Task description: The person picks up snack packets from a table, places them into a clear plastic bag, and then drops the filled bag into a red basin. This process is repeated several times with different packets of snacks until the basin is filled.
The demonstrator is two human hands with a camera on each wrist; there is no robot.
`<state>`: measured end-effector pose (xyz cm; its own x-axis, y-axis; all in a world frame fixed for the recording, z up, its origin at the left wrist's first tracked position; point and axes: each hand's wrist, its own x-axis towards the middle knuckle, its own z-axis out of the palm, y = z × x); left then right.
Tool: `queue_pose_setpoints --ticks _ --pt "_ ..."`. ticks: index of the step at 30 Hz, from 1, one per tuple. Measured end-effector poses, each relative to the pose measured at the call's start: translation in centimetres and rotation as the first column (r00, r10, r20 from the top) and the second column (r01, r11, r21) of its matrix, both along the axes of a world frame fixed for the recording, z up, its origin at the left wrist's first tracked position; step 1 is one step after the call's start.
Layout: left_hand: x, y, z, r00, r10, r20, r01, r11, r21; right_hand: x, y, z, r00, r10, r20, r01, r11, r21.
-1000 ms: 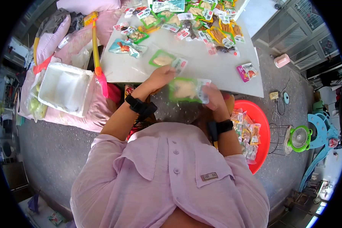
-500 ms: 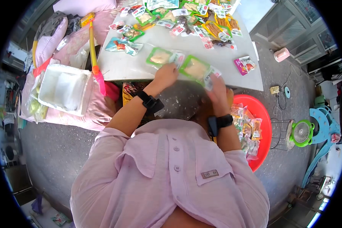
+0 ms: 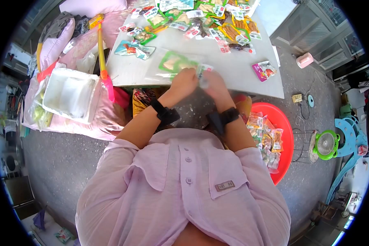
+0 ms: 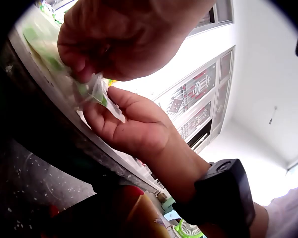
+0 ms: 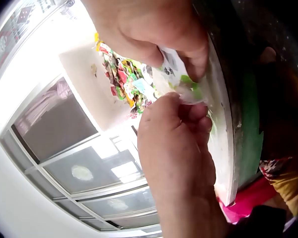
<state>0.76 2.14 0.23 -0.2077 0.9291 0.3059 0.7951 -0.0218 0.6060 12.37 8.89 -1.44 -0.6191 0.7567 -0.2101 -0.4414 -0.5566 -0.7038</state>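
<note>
At the table's near edge my two hands are close together. My left hand (image 3: pixel 184 84) grips clear food packets (image 3: pixel 168 62) with green borders and pale contents, which overlap one another on the table side of the fingers. Just to its right, my right hand (image 3: pixel 215 85) pinches the white printed end (image 3: pixel 205 70) of a packet. In the left wrist view, its thumb and fingers hold the crumpled plastic end (image 4: pixel 102 94) right by the left fingertips. The right wrist view shows the same printed end (image 5: pixel 174 67) between both hands.
Many food packets (image 3: pixel 197 22) are heaped at the table's far side. A purple-edged pouch (image 3: pixel 264 71) lies at the right, a blue pouch (image 3: pixel 134 50) at the left. A red basin (image 3: pixel 288 143) with packets stands on the floor; a white foam box (image 3: pixel 69 94) sits left.
My right hand has carried its packet up and then left, onto the one in my left hand. The packets were side by side half a second ago; now they overlap, with the hands close together.
</note>
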Motion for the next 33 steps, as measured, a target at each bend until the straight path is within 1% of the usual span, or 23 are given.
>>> queue_pose_setpoints --ticks 1,3,4,6,9,12,15,18,20,21,23,24,25,26,27,29,30,31,33 --pt "0.1 -0.3 0.2 1.0 0.012 -0.006 -0.012 1.0 -0.017 -0.1 0.4 -0.5 0.992 0.046 0.116 -0.056 0.994 0.09" --pt "0.2 -0.9 0.2 0.999 0.029 -0.028 -0.03 0.998 -0.051 0.0 1.1 -0.9 0.931 0.102 0.35 -0.196 0.949 0.245" --pt "0.2 -1.0 0.2 0.999 0.032 -0.042 -0.035 0.997 -0.068 0.4 1.4 -1.0 0.886 0.09 0.456 -0.229 0.938 0.26" --pt "0.3 -1.3 -0.1 0.998 0.034 -0.057 -0.039 0.995 -0.091 1.2 1.0 0.5 0.761 0.049 0.647 -0.296 0.913 0.279" --pt "0.5 -1.4 -0.1 0.998 0.021 -0.054 -0.026 0.995 -0.093 1.4 0.0 2.5 0.751 0.066 0.657 -0.329 0.901 0.285" --pt "0.8 -1.6 0.5 0.999 0.001 -0.035 -0.003 0.997 -0.08 -0.1 -0.6 1.0 0.83 0.078 0.553 -0.262 0.929 0.262" --pt "0.8 -1.9 1.3 0.999 -0.014 -0.037 0.011 0.996 -0.089 -0.4 -0.5 1.0 0.838 0.126 0.531 -0.356 0.864 0.357" --pt "0.3 -2.3 1.6 0.995 -0.055 -0.079 0.049 0.996 -0.074 0.0 -1.0 1.9 0.843 0.134 0.522 -0.363 0.857 0.367" --pt "0.0 -2.7 1.8 0.992 -0.066 -0.105 0.059 0.996 -0.069 0.7 -0.1 2.6 0.801 0.196 0.566 -0.392 0.886 0.247" --pt "0.1 -2.9 1.6 0.981 -0.052 -0.189 0.055 0.998 0.01 0.9 0.3 2.8 0.778 0.231 0.584 -0.404 0.896 0.182" --pt "0.0 -2.9 0.7 0.94 0.001 -0.341 0.059 0.984 0.167 2.0 2.8 1.0 0.773 0.187 0.606 -0.402 0.884 0.239" --pt "-0.3 -2.6 -0.2 0.936 0.013 -0.352 0.044 0.987 0.155 2.6 3.5 1.1 0.769 0.168 0.617 -0.403 0.876 0.264" --pt "-0.7 -2.3 -1.4 0.932 0.026 -0.362 0.027 0.989 0.142 3.4 4.2 1.2 0.773 0.1 0.627 -0.363 0.88 0.307" --pt "-1.0 -1.9 -2.1 0.927 0.04 -0.373 0.01 0.991 0.13 3.9 4.5 2.8 0.773 0.032 0.634 -0.324 0.878 0.351" --pt "-1.2 -1.6 -2.3 0.919 0.048 -0.391 0.002 0.992 0.125 4.5 4.8 3.7 0.77 -0.035 0.637 -0.287 0.873 0.394" --pt "-1.7 -0.8 -2.5 0.903 0.064 -0.426 -0.017 0.993 0.114 5.4 7.2 3.9 0.787 -0.137 0.601 -0.186 0.877 0.443" --pt "-1.8 -0.6 -2.7 0.904 0.068 -0.422 -0.008 0.99 0.143 5.8 8.9 3.9 0.791 -0.188 0.582 -0.135 0.874 0.466" --pt "-1.9 -0.4 -3.0 0.905 0.072 -0.419 0.002 0.985 0.172 6.3 11.0 3.6 0.737 -0.306 0.602 -0.13 0.811 0.57" --pt "-2.0 -0.1 -3.2 0.904 0.076 -0.422 0.019 0.976 0.216 7.1 16.0 2.4 0.612 -0.534 0.584 -0.148 0.648 0.748"
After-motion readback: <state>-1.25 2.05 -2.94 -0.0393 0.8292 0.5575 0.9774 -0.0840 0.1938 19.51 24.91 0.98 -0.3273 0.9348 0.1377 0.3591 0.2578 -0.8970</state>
